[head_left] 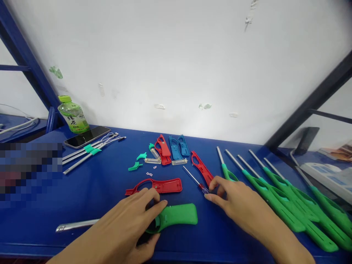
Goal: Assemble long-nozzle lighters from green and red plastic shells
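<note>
My left hand is wrapped round the trigger end of a green lighter lying near the front edge, its metal tube pointing left. My right hand has thumb and index finger at the clear and red handle of a screwdriver, whose shaft points up and left; whether the fingers grip it is hard to tell. Just behind the screwdriver lies a red half shell. Another red half shell is beyond my left hand.
Red shells, blue shells, green triggers and clear parts lie toward the wall. Several green lighters are at right. Metal tubes, a phone and a bottle sit at left.
</note>
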`<move>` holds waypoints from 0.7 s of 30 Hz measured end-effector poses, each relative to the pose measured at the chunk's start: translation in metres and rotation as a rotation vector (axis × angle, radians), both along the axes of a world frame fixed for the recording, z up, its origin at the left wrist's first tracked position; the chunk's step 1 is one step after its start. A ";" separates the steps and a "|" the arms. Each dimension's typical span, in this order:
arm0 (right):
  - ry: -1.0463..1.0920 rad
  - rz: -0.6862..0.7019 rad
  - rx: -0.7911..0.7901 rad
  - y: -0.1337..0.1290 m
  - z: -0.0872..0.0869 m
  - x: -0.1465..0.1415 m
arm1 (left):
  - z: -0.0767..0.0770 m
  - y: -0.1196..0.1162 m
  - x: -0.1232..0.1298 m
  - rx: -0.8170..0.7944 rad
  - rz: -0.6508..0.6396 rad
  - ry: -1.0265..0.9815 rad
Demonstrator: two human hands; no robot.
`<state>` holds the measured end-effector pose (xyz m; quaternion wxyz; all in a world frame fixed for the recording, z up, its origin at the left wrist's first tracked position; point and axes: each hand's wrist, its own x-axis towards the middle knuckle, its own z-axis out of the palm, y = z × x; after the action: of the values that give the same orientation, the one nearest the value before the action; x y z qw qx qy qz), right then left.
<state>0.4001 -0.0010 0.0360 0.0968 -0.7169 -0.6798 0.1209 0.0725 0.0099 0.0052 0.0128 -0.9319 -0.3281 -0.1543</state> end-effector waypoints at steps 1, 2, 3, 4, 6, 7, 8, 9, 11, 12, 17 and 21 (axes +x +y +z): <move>-0.003 0.000 0.009 0.001 -0.002 -0.002 | 0.001 0.000 0.000 -0.005 -0.010 -0.003; -0.004 0.003 0.014 0.003 -0.003 -0.004 | 0.001 0.001 0.000 -0.002 -0.018 -0.008; -0.008 0.006 0.019 0.004 -0.004 -0.005 | 0.002 0.001 0.000 0.011 -0.023 -0.012; -0.014 0.011 0.025 0.005 -0.004 -0.006 | 0.002 0.002 -0.001 0.032 -0.027 -0.014; -0.025 0.023 0.038 0.007 -0.004 -0.006 | 0.002 0.002 -0.002 0.076 -0.044 -0.017; -0.030 0.032 0.043 0.008 -0.004 -0.005 | 0.003 0.003 -0.002 0.093 -0.055 -0.021; -0.030 0.041 0.049 0.008 -0.003 -0.004 | 0.003 0.004 -0.003 0.106 -0.062 -0.028; -0.019 0.051 0.055 0.008 -0.002 -0.003 | 0.004 0.005 -0.004 0.115 -0.063 -0.034; 0.036 0.065 0.074 0.008 0.002 -0.001 | 0.008 0.010 -0.006 0.123 -0.041 -0.057; 0.080 0.059 0.093 0.007 0.004 -0.001 | 0.010 0.014 -0.007 0.123 -0.015 -0.076; 0.250 -0.035 0.232 -0.001 0.019 -0.006 | 0.018 0.044 -0.015 0.073 0.128 -0.193; 0.138 -0.182 0.289 -0.006 0.021 -0.005 | 0.016 0.059 -0.022 0.071 0.186 -0.258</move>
<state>0.3954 -0.0074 0.0573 0.2557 -0.7440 -0.6142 0.0620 0.0508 0.0689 0.0208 0.0178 -0.8688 -0.4062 -0.2826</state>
